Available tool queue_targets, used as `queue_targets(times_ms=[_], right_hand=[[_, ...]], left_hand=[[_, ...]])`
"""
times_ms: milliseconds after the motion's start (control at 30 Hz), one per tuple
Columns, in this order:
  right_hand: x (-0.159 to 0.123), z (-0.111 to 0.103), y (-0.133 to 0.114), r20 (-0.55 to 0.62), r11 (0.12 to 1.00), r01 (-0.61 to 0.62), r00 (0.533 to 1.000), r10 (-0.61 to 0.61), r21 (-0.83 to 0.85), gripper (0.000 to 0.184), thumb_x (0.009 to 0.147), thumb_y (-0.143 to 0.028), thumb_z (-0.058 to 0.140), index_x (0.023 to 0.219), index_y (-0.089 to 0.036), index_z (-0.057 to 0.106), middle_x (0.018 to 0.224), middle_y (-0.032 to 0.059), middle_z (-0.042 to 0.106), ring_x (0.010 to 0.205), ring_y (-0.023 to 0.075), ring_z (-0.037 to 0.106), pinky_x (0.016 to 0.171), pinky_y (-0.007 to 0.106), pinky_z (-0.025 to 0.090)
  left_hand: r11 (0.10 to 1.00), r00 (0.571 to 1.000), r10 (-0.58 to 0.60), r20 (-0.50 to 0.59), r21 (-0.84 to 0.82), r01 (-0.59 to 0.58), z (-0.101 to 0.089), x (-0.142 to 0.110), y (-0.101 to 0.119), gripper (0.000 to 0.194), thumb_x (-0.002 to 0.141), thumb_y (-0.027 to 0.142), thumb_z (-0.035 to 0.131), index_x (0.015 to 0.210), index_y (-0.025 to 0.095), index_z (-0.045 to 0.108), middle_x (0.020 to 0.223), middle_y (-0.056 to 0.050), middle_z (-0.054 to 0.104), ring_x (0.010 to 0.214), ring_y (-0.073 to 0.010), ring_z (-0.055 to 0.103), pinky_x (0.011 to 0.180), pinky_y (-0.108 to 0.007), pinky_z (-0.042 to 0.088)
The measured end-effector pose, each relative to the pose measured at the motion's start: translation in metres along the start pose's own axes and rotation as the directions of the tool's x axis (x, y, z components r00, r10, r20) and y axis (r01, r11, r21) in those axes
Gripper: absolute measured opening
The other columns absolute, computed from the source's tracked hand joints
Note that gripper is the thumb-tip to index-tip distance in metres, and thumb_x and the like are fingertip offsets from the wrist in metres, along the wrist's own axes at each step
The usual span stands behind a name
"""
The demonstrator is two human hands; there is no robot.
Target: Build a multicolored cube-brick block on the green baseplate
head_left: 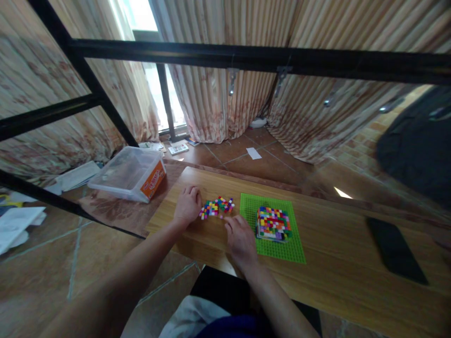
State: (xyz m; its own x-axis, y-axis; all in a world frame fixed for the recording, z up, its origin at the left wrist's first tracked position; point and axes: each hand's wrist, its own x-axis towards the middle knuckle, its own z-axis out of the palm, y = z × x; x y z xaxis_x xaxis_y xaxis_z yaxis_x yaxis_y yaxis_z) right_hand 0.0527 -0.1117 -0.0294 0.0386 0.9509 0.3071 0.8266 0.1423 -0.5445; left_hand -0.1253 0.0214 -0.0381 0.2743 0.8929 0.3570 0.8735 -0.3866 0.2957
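Observation:
Small loose toy bricks (213, 208) in many colours lie in a flat cluster on the wooden table. My left hand (189, 205) rests at the cluster's left edge, its fingers curled down and closed, with no brick visible in it. On the other side, my right hand (242, 239) reaches in low, fingers bent and slightly apart, close to a single pink brick (221, 217). Nothing shows between those fingertips. Right of that hand, a block built of multicoloured bricks (274, 224) stands on a green studded baseplate (296, 251).
A dark phone-like slab (396, 249) lies on the table's right part (338, 244). A clear plastic bin (120, 171) with an orange label stands on the floor at left. Black metal bars (211, 50) cross in front of the curtains (225, 103). Papers (253, 153) lie on the tiles.

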Motion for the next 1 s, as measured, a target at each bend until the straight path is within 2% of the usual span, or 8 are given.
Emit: queue_targets(times_ms=[233, 400, 533, 733, 867, 1000], right_hand=[[-0.043, -0.049, 0.008, -0.168, 0.967, -0.100, 0.975, 0.142, 0.236, 0.023, 0.095, -0.023, 0.047, 0.094, -0.022, 0.069, 0.087, 0.0047, 0.067, 0.083, 0.0169, 0.064, 0.076, 0.030, 0.051], [-0.070, -0.078, 0.029, -0.231, 0.943, -0.220, 0.932, 0.278, 0.249, 0.026, 0.096, -0.027, 0.047, 0.105, -0.023, 0.070, 0.100, 0.0074, 0.069, 0.094, 0.0193, 0.066, 0.083, 0.034, 0.053], [-0.080, -0.092, 0.046, -0.300, 0.929, -0.294, 0.887, 0.352, 0.223, 0.027, 0.095, -0.033, 0.048, 0.104, -0.022, 0.071, 0.099, 0.0084, 0.068, 0.093, 0.0201, 0.065, 0.082, 0.035, 0.053], [-0.069, -0.100, 0.059, -0.418, 0.920, -0.313, 0.822, 0.387, 0.236, 0.026, 0.094, -0.036, 0.050, 0.096, -0.020, 0.070, 0.093, 0.0078, 0.068, 0.088, 0.0198, 0.064, 0.080, 0.035, 0.052], [-0.057, -0.092, 0.059, -0.447, 0.922, -0.293, 0.809, 0.380, 0.254, 0.024, 0.094, -0.034, 0.051, 0.095, -0.021, 0.071, 0.095, 0.0070, 0.065, 0.092, 0.0195, 0.062, 0.083, 0.036, 0.051], [-0.052, -0.081, 0.062, -0.501, 0.918, -0.283, 0.773, 0.390, 0.279, 0.021, 0.090, -0.035, 0.056, 0.091, -0.023, 0.074, 0.105, 0.0073, 0.059, 0.101, 0.0206, 0.058, 0.089, 0.040, 0.049]], left_hand=[[1.000, 1.000, 0.022, -0.003, 0.005, -0.022, -0.001, 0.003, -0.002, 0.021, 0.087, 0.018, 0.044, 0.098, 0.017, 0.062, 0.106, -0.014, 0.064, 0.104, -0.0294, 0.056, 0.098, -0.044, 0.046], [1.000, 1.000, 0.013, -0.012, 0.013, -0.013, 0.000, 0.004, -0.002, 0.023, 0.086, 0.020, 0.044, 0.100, 0.017, 0.062, 0.109, -0.014, 0.064, 0.106, -0.0301, 0.056, 0.098, -0.045, 0.046], [1.000, 1.000, 0.020, -0.011, 0.018, -0.020, -0.001, 0.005, -0.002, 0.023, 0.085, 0.020, 0.044, 0.098, 0.017, 0.062, 0.110, -0.014, 0.064, 0.107, -0.0304, 0.056, 0.098, -0.045, 0.045], [0.998, 0.999, 0.031, -0.008, 0.060, -0.030, -0.001, 0.005, -0.003, 0.023, 0.085, 0.023, 0.043, 0.097, 0.019, 0.062, 0.106, -0.013, 0.065, 0.105, -0.0305, 0.057, 0.095, -0.044, 0.046], [0.997, 0.999, 0.039, -0.016, 0.070, -0.038, 0.001, 0.005, -0.005, 0.024, 0.086, 0.023, 0.043, 0.099, 0.019, 0.062, 0.109, -0.013, 0.065, 0.106, -0.0306, 0.056, 0.096, -0.043, 0.046], [0.997, 0.999, 0.040, -0.018, 0.063, -0.039, 0.001, 0.006, -0.004, 0.024, 0.086, 0.024, 0.042, 0.097, 0.019, 0.062, 0.109, -0.013, 0.065, 0.105, -0.0305, 0.057, 0.095, -0.045, 0.046]])
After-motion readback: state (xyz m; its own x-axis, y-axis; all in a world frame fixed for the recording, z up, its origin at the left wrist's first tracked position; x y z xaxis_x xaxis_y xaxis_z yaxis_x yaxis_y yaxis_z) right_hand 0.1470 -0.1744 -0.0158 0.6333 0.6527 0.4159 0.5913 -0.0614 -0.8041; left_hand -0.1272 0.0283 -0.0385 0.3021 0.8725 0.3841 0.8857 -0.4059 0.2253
